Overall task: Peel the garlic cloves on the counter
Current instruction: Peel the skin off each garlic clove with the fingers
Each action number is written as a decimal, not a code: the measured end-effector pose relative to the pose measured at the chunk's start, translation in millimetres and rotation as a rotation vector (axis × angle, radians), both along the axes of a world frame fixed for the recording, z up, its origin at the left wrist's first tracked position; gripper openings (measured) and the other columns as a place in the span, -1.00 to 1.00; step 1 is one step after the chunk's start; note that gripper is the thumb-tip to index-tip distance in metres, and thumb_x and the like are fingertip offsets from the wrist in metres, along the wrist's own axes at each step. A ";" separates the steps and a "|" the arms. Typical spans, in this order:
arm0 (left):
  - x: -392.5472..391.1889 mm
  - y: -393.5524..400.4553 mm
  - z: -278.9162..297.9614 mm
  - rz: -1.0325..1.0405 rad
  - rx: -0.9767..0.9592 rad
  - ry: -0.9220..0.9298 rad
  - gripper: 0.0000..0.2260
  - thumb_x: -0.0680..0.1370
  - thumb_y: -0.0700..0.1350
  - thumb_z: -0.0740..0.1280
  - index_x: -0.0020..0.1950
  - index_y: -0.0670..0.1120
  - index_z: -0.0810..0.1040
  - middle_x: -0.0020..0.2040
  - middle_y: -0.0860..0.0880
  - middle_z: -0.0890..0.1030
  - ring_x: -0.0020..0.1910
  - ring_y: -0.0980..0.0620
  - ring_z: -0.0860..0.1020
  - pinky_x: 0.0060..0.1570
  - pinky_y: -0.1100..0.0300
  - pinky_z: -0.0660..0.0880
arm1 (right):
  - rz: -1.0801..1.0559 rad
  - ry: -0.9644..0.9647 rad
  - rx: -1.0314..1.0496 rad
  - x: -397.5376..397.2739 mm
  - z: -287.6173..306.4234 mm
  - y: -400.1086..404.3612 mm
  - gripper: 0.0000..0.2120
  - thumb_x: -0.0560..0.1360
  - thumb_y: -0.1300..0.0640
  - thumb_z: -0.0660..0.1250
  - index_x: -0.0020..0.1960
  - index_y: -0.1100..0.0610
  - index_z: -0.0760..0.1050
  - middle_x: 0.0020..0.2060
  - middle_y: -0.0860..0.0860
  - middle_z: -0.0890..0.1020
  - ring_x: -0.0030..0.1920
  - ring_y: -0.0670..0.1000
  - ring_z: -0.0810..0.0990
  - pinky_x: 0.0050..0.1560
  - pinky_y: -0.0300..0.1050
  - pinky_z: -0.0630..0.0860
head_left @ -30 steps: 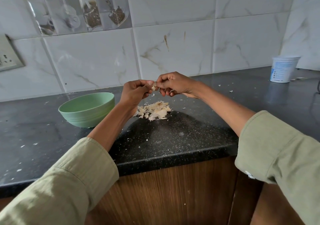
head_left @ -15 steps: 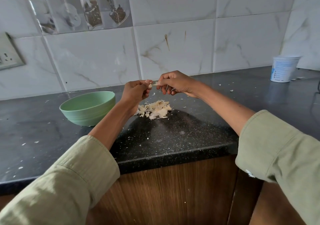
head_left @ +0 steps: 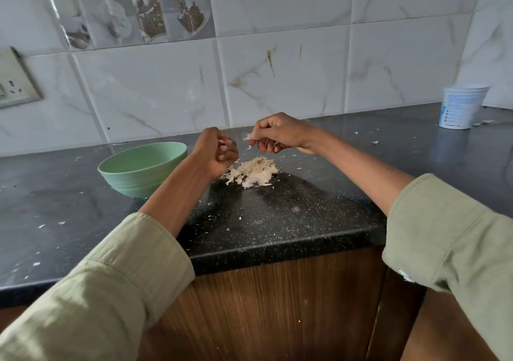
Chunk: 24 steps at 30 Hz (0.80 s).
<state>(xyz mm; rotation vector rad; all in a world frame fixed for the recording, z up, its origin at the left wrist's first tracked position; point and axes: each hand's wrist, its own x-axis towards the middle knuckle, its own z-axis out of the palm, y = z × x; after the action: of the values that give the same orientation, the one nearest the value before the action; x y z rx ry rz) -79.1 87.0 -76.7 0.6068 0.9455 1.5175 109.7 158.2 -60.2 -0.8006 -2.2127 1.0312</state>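
the wall behind is covered with white marble-look tiles (head_left: 277, 83), and one row higher up carries printed pictures of food. at the far left of the wall there is a switch plate (head_left: 14, 88). below the tiles runs a dark speckled counter (head_left: 277, 222), with a brown wooden cabinet front (head_left: 277, 305) under its edge.

two arms in rolled olive-green sleeves (head_left: 116, 283) reach over the counter from the near side. on the counter, to the left of the arms, stands a pale green bowl (head_left: 138, 169); what is inside it i cannot see. far on the right, near the wall, stands a white plastic tub (head_left: 460, 108) with blue print.

between the two hands, on the counter, lies a small heap of garlic skins (head_left: 254, 173), dry and cream coloured. tiny white flakes are scattered around it and also further away over the dark surface.

the left hand (head_left: 219, 152) is held above the counter just left of the heap, its fingers curled closed. something pale shows between the fingertips, probably the garlic clove, but it is mostly hidden and i cannot tell for sure. the right hand (head_left: 277, 135) is above the heap, apart from the left hand, and pinches a thin piece of peel (head_left: 246, 137) between thumb and forefinger. one small flake (head_left: 249, 147) is seen just under this piece, above the heap.
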 end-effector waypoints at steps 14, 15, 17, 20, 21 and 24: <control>16.6 -4.7 -5.4 0.072 0.218 1.034 -0.73 0.73 0.03 0.26 0.00 -0.08 0.66 -0.42 0.04 0.34 -0.48 0.11 0.24 -0.51 0.25 0.19 | -0.070 0.022 0.035 4.2 1.8 -2.7 -0.82 0.63 0.10 0.41 -0.02 0.22 0.65 -0.30 0.04 0.66 -0.35 -0.11 0.55 -0.29 -0.26 0.48; 15.9 -3.8 -5.7 0.091 0.258 1.051 -0.76 0.72 0.00 0.29 -0.03 -0.08 0.65 -0.40 0.02 0.36 -0.46 0.10 0.25 -0.49 0.24 0.21 | -0.068 0.023 0.023 3.7 2.6 -3.9 -0.81 0.62 0.09 0.42 -0.03 0.22 0.65 -0.30 0.04 0.66 -0.35 -0.10 0.54 -0.30 -0.27 0.47; 14.3 -2.0 -5.7 0.098 0.300 1.046 -0.81 0.70 -0.04 0.34 -0.05 -0.09 0.61 -0.37 0.00 0.39 -0.43 0.10 0.27 -0.47 0.24 0.22 | -0.061 0.023 -0.005 2.4 3.9 -6.8 -0.80 0.61 0.07 0.40 -0.07 0.20 0.64 -0.29 0.07 0.64 -0.33 -0.05 0.52 -0.30 -0.24 0.46; 13.7 -1.7 -6.4 0.055 0.315 1.022 -0.77 0.69 0.00 0.37 -0.06 -0.11 0.59 -0.40 0.02 0.35 -0.43 0.09 0.23 -0.45 0.22 0.20 | -0.050 0.039 -0.071 1.7 4.2 -8.6 -0.81 0.60 0.12 0.30 -0.11 0.18 0.59 -0.30 0.10 0.61 -0.33 -0.01 0.48 -0.29 -0.19 0.43; 13.8 -2.0 -6.7 0.039 0.315 1.024 -0.74 0.69 0.03 0.36 -0.05 -0.14 0.60 -0.40 0.03 0.32 -0.43 0.08 0.21 -0.44 0.21 0.18 | -0.051 0.042 -0.083 1.7 4.1 -8.8 -0.82 0.60 0.13 0.29 -0.09 0.20 0.59 -0.30 0.10 0.60 -0.33 -0.01 0.47 -0.29 -0.18 0.43; 15.6 -4.3 -6.6 -0.015 0.301 1.048 -0.65 0.71 0.09 0.30 0.05 -0.20 0.62 -0.40 0.04 0.31 -0.44 0.09 0.20 -0.44 0.21 0.17 | -0.071 0.044 -0.076 2.1 3.8 -8.2 -0.82 0.61 0.11 0.30 -0.03 0.21 0.60 -0.30 0.10 0.59 -0.33 -0.02 0.47 -0.31 -0.21 0.42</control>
<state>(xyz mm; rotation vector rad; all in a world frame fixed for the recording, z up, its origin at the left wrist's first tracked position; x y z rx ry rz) -63.5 82.7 -83.3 1.7110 1.4689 1.2969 111.9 150.0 -56.3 -0.8754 -2.1038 1.0930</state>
